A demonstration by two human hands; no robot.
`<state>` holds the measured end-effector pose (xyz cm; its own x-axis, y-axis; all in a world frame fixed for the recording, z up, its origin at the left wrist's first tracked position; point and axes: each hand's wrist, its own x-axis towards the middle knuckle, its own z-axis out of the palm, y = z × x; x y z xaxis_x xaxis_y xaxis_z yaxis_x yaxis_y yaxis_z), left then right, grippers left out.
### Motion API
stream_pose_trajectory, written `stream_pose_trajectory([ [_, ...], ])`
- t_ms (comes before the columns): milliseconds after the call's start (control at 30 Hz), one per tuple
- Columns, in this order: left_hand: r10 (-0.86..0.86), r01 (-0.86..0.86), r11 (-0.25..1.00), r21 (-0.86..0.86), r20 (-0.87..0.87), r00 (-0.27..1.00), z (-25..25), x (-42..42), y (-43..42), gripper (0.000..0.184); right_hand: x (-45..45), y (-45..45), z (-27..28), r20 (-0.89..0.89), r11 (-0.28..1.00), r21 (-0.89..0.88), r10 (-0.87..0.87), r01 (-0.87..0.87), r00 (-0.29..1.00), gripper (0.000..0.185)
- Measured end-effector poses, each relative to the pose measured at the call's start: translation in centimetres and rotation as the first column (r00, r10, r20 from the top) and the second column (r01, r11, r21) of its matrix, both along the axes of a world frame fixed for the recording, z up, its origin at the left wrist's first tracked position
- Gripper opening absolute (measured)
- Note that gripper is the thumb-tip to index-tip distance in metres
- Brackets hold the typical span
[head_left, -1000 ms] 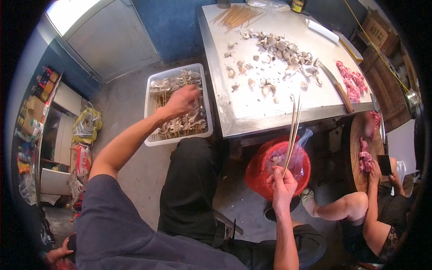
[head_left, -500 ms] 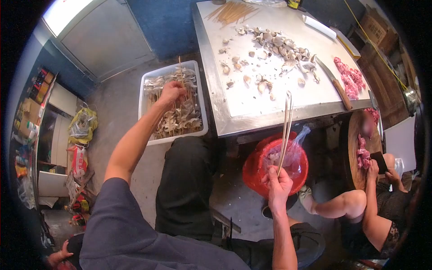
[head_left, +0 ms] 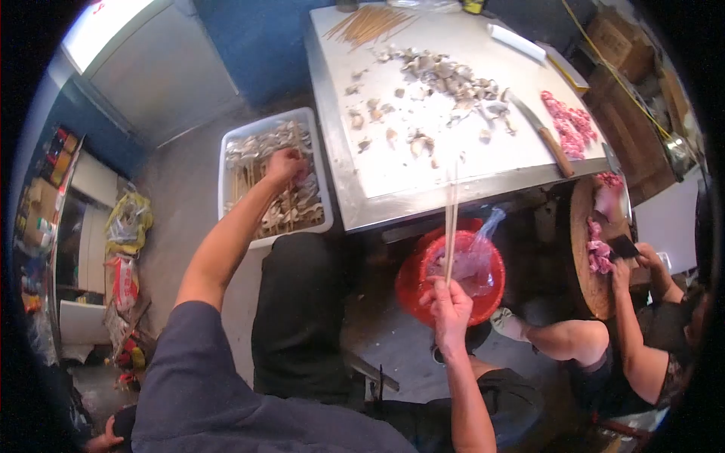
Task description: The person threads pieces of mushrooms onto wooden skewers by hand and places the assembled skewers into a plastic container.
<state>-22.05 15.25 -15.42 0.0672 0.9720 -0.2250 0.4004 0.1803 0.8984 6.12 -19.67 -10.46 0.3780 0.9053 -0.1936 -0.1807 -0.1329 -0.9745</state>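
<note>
My left hand (head_left: 286,167) is over the white tray (head_left: 328,192), its fingers closed on a mushroom skewer (head_left: 294,136) that is partly hidden by the hand. Rows of skewered mushrooms (head_left: 298,208) lie in the tray. My right hand (head_left: 451,306) grips a few thin bare wooden skewers (head_left: 451,234), pointing up and away from me. Behind that hand, a red bucket (head_left: 495,283) holds a clear plastic bag (head_left: 479,260) with pale pieces inside.
On the metal-edged table (head_left: 377,200) are loose mushrooms (head_left: 445,75), a pile of skewers (head_left: 366,26), a knife (head_left: 555,151) and chopped meat (head_left: 566,124). At right, another person's hands (head_left: 623,272) work with a dark blade at a round chopping block (head_left: 581,257).
The view has shifted slightly, so the table and bucket sit further left. My left hand has moved slightly down over the tray. The skewers in my right hand stand more upright.
</note>
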Motion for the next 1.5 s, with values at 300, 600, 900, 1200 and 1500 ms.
stream_pose_trajectory([
  [300, 0.119, -0.092, 0.917, 0.388, -0.047, 0.992, 3.4, -1.1, -1.8, 0.017, 1.0, -0.7, 0.4, 0.029, 0.999, 0.022, -0.028, 0.027, 0.999, 0.037],
  [600, -0.107, 0.227, 0.524, 0.821, -0.201, 0.974, 14.6, 12.1, -0.1, 0.017, 1.8, -0.6, 0.9, 0.241, 0.985, 0.099, -0.164, 0.144, 0.957, 0.024],
  [900, -0.076, 0.363, 0.564, 0.741, -0.392, 0.917, 14.2, 22.4, 14.6, 0.044, 3.1, -0.4, 2.2, 0.362, 0.974, 0.086, -0.228, 0.212, 0.904, 0.02],
  [1200, -0.447, 0.544, 0.764, 0.346, -0.323, 0.834, 16.6, 29.8, 15.1, 0.062, 3.4, 0.2, 3.3, 0.374, 0.949, 0.052, -0.307, 0.311, 0.875, 0.017],
  [1500, -0.582, 0.865, 0.448, 0.224, -0.662, 0.473, 18.0, 29.3, 9.6, 0.048, 3.1, -0.6, 2.5, 0.423, 0.932, 0.13, -0.361, 0.339, 0.831, 0.017],
])
